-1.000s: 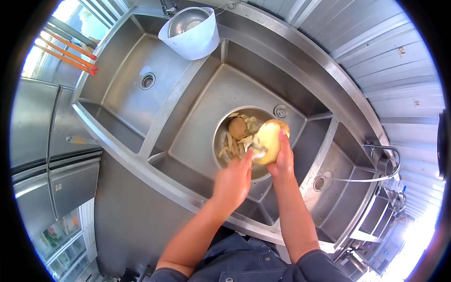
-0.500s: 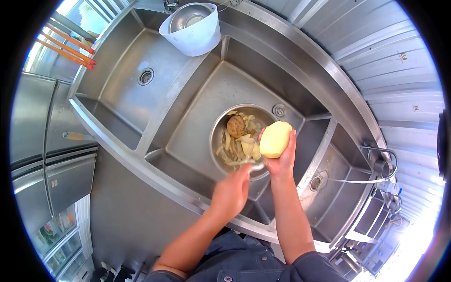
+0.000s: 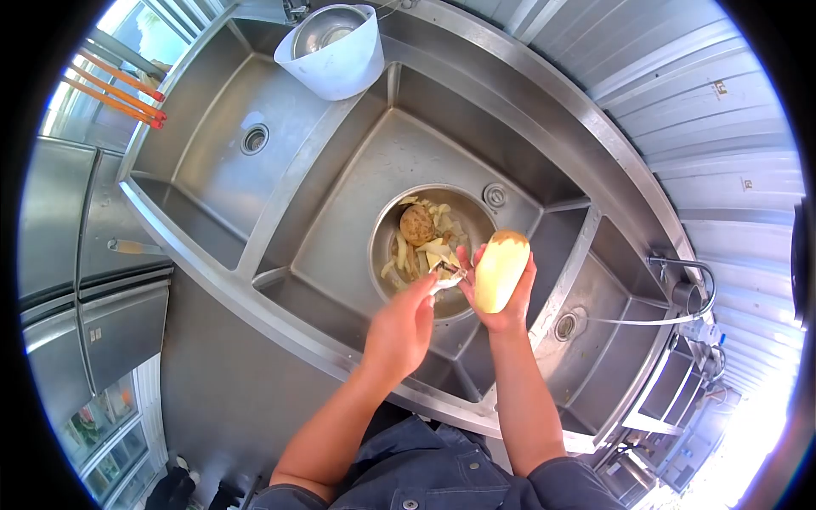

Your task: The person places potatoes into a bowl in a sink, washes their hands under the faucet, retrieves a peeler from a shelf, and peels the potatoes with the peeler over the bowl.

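Your right hand (image 3: 507, 314) grasps one yellow oval potato (image 3: 501, 274), your left hand (image 3: 399, 330) one small white peeler (image 3: 448, 277); beyond your left hand, one round metal bowl (image 3: 478, 221) holds pale peelings (image 3: 401, 248) and one round brown potato (image 3: 416, 224).

Two potatoes (image 3: 501, 274) (image 3: 417, 225), one peeler (image 3: 448, 280), one tub (image 3: 344, 72)

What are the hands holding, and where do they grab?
The right hand cups a mostly peeled potato around its lower sides; the left hand grips a peeler by its near end.
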A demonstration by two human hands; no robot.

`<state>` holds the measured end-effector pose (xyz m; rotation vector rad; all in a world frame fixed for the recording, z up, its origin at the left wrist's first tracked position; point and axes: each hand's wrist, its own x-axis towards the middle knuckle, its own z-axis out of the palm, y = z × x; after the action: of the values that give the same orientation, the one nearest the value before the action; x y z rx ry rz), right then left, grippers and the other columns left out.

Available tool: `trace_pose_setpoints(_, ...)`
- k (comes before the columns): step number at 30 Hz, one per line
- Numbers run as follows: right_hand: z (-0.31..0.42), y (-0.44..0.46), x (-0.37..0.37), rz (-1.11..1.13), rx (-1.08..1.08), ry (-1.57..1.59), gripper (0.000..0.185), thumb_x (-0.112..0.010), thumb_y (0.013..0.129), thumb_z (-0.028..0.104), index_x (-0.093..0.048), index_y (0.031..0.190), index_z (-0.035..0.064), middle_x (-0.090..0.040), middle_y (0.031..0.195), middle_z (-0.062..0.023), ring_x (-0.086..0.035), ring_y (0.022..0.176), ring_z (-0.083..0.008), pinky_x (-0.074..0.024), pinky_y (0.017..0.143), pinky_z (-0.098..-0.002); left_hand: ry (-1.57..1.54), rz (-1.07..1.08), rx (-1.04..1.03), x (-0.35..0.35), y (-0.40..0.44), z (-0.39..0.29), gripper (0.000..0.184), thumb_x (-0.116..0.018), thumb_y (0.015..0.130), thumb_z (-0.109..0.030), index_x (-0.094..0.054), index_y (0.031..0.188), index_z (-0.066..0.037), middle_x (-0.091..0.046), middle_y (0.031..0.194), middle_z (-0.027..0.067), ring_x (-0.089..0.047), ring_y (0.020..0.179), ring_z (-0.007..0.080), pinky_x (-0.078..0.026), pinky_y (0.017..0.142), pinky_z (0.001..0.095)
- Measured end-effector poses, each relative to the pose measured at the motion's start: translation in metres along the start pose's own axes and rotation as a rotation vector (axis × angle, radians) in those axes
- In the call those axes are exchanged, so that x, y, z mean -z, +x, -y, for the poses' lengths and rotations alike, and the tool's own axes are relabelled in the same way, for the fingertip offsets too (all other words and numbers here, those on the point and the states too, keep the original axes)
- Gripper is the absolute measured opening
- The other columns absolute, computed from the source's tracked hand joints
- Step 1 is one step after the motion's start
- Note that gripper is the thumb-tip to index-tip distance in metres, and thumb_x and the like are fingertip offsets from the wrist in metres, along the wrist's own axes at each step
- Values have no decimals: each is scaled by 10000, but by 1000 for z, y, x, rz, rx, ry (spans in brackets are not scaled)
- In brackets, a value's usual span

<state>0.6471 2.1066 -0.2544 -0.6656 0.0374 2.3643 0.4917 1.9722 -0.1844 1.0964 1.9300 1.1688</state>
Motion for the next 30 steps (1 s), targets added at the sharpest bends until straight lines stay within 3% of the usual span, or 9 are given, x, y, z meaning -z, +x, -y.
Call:
trace_pose_setpoints(2,0,-9,0,-22,25,-22,717,-506,922,685,-690,1181,42,-661,1298,-116,-413,1426,-370,-360,1156,-491,-49,6,64,-1,2,5,324,-594,973,-72,-617,1296,-50,-693,1127,220,-675,1012,406,-551,832,424)
trace_pose_setpoints(6,-2,-17,3,123,7,-26,759,-610,840,715,-691,1224,66,-339,1617,-204,-251,1519,-392,-277,1214,-481,23,-4,6,-14,-8,16,335,-600,967,-74,-613,1301,-55,-689,1130,211,-671,1006,403,-550,821,426)
trace_pose_setpoints(13,-8,-27,-3,168,22,-41,783,-580,827,759,-721,1201,85,-291,1623,-247,-241,1508,-427,-167,1254,-489,-12,-118,-49,-33,-8,6,351,-632,951,-43,-610,1301,-43,-699,1115,201,-706,924,352,-557,804,386)
trace_pose_setpoints(16,-7,-27,6,171,37,-25,726,-670,826,674,-690,1242,79,-437,1542,-218,-407,1410,-382,-347,1159,-495,-151,-47,-48,-27,-7,-7,352,-630,964,-66,-605,1315,-45,-703,1111,194,-714,919,306,-549,805,359)
trace_pose_setpoints(20,-6,-30,2,-184,106,8,688,-533,930,629,-632,1313,67,-694,1062,-119,-604,963,-277,-483,892,-433,-236,86,58,-12,-3,-25,344,-614,991,-108,-598,1328,-43,-715,1082,180,-705,890,247,-535,800,327)
trace_pose_setpoints(24,0,-35,13,150,-109,189,682,-494,980,612,-482,1456,124,-670,1220,-173,-647,1121,-353,-526,977,-533,-211,28,56,-4,4,-25,337,-609,1000,-125,-598,1329,-47,-717,1040,158,-674,836,205,-527,781,312)
trace_pose_setpoints(26,-1,-42,11,-106,-29,-170,680,-494,991,577,-468,1461,85,-653,1217,-184,-633,1150,-398,-507,1019,-586,-242,53,204,6,5,-24,364,-589,1005,-164,-587,1348,-43,-680,1237,205,-669,1127,369,-519,936,381)
trace_pose_setpoints(28,5,-47,7,-104,-41,-201,676,-577,971,497,-453,1459,45,-637,1237,-180,-630,1165,-405,-506,1031,-596,-203,43,216,11,6,-15,368,-585,1014,-183,-580,1358,-49,-700,1175,180,-695,1070,297,-522,916,351)
trace_pose_setpoints(30,16,-53,-2,-32,-152,-671,690,-672,923,411,-451,1441,12,-609,1306,-187,-639,1152,-398,-526,1010,-589,-348,81,331,10,9,-1,378,-586,1020,-199,-572,1367,-48,-706,1082,138,-679,963,186,-522,873,315)
